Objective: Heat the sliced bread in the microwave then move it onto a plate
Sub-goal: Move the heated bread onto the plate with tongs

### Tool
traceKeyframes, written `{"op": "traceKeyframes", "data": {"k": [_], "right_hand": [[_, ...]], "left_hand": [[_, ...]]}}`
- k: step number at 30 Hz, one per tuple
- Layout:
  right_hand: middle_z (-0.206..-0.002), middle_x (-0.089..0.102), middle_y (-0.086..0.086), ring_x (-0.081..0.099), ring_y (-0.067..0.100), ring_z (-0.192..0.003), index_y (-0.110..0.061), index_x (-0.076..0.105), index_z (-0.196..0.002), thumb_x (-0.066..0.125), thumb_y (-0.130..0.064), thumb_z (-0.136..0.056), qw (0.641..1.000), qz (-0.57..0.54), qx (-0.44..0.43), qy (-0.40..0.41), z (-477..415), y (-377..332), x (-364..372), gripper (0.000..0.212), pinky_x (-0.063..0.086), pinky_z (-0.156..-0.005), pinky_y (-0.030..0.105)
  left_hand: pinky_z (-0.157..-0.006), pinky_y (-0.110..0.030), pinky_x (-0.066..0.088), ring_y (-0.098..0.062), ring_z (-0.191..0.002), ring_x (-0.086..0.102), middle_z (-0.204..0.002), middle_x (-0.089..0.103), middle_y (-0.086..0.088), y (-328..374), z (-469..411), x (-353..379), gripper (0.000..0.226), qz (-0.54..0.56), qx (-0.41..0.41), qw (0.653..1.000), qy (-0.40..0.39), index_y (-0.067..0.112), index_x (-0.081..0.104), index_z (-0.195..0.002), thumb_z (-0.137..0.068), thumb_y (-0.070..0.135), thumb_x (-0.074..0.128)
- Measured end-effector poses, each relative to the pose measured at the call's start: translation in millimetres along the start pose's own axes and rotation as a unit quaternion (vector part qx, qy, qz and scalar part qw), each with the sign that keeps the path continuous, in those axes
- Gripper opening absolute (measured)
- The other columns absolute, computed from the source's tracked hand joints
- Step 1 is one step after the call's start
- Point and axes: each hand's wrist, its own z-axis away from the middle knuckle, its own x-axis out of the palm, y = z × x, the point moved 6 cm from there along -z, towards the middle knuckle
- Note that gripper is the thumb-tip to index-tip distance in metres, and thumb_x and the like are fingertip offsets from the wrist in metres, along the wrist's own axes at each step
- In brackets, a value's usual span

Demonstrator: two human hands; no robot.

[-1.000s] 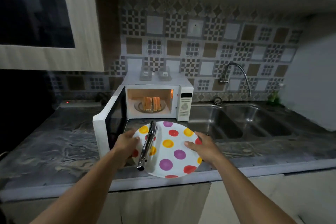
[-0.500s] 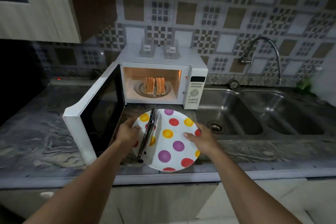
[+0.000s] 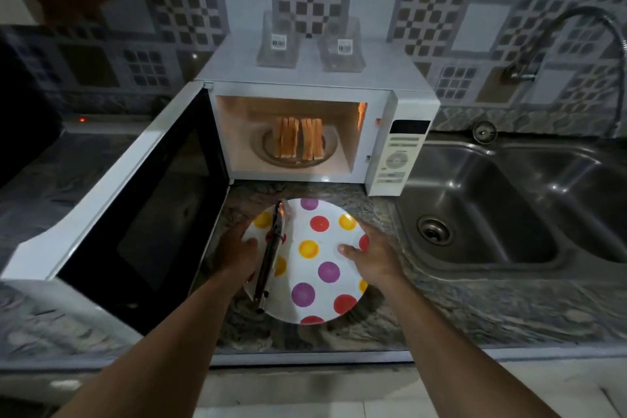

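Observation:
A white plate [image 3: 325,285] with red, yellow and purple dots is low over the stone counter in front of the microwave [image 3: 400,132]. My left hand [image 3: 237,251] grips its left rim and my right hand [image 3: 371,253] grips its right rim. Metal tongs [image 3: 269,254] lie lengthwise on the plate's left side, beside my left thumb. The microwave door [image 3: 142,210] hangs wide open to the left. Inside the lit cavity, two stacks of sliced bread [image 3: 298,138] stand upright on the turntable.
A double steel sink [image 3: 502,214] lies right of the microwave, with a curved tap [image 3: 570,41] behind it. Two clear containers [image 3: 310,44] sit on the microwave's top. The counter's front edge [image 3: 305,358] runs just below the plate. Patterned tiles cover the back wall.
The view has closed in on the microwave and tilted down. Both hands have carried the plate with the tongs lower and nearer to the counter in front of the open microwave.

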Motion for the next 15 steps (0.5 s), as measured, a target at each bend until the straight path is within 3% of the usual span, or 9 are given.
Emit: {"op": "traceKeyframes", "data": {"k": [3, 5, 8, 15], "right_hand": [[-0.11, 0.073, -0.006, 0.069, 0.018, -0.099, -0.029, 0.062, -0.128, 0.08, -0.041, -0.075, 1.0, 0.023, 0.005, -0.007, -18, 3, 9, 0.057, 0.056, -0.09, 0.04], [-0.11, 0.074, -0.005, 0.07, 0.018, -0.097, -0.028, 0.064, -0.127, 0.079, -0.037, -0.076, 0.999, 0.04, 0.0, -0.012, -27, 4, 13, 0.054, 0.056, -0.088, 0.04], [-0.105, 0.074, -0.005, 0.07, 0.02, -0.093, -0.029, 0.064, -0.124, 0.073, -0.047, -0.07, 0.998, 0.066, 0.007, -0.015, -39, 11, 18, 0.058, 0.057, -0.085, 0.042], [-0.108, 0.071, -0.003, 0.069, 0.024, -0.094, -0.04, 0.049, -0.132, 0.052, -0.076, -0.059, 0.993, 0.119, 0.022, -0.007, -73, 45, 30, 0.081, 0.059, -0.08, 0.045]], "left_hand": [[-0.105, -0.035, 0.04, -0.034, -0.13, 0.046, -0.147, 0.045, -0.011, -4, -19, 7, 0.047, -0.042, -0.005, 0.999, -0.005, 0.022, 0.046, -0.145, -0.099, 0.015, 0.049], [-0.104, -0.038, 0.044, -0.035, -0.124, 0.051, -0.143, 0.051, -0.012, -8, -31, 9, 0.045, -0.079, -0.001, 0.997, 0.002, 0.025, 0.051, -0.141, -0.097, 0.018, 0.052], [-0.098, -0.034, 0.042, -0.035, -0.121, 0.053, -0.138, 0.056, -0.012, -11, -42, 17, 0.042, -0.09, 0.002, 0.996, 0.007, 0.021, 0.056, -0.137, -0.096, 0.013, 0.054], [-0.108, -0.039, 0.037, -0.036, -0.13, 0.046, -0.142, 0.05, -0.019, -15, -57, 31, 0.044, -0.099, 0.006, 0.995, 0.024, 0.012, 0.053, -0.14, -0.096, 0.01, 0.055]]}}
